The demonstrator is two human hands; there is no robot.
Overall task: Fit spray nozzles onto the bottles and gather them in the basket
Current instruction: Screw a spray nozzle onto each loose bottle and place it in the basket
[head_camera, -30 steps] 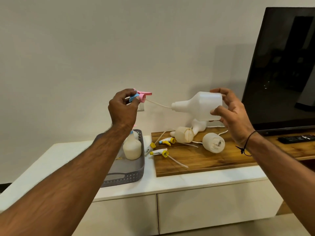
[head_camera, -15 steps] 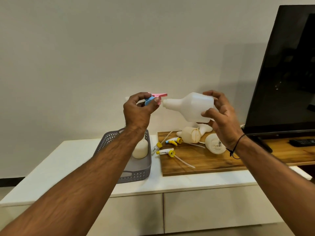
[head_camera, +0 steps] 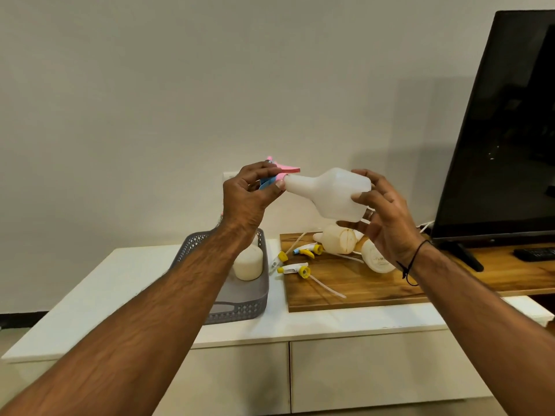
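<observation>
Head view, centre of the frame: the left hand (head_camera: 249, 199) pinches a pink and blue plastic spray nozzle (head_camera: 277, 175) between curled fingers and thumb, its collar meeting the neck of a white translucent plastic bottle (head_camera: 330, 192) held on its side. The right hand (head_camera: 386, 217) grips the wide end of that bottle with its fingertips, a black cord round the wrist. Below, left of centre, a grey perforated plastic basket (head_camera: 240, 307) on a white cabinet (head_camera: 330, 325) holds one upright white bottle (head_camera: 247, 262). Just right of it, a wooden board (head_camera: 360, 289) carries loose yellow-tipped nozzles (head_camera: 295, 268) and more white bottles lying down (head_camera: 342, 240). A black television (head_camera: 504, 130) fills the right edge.
</observation>
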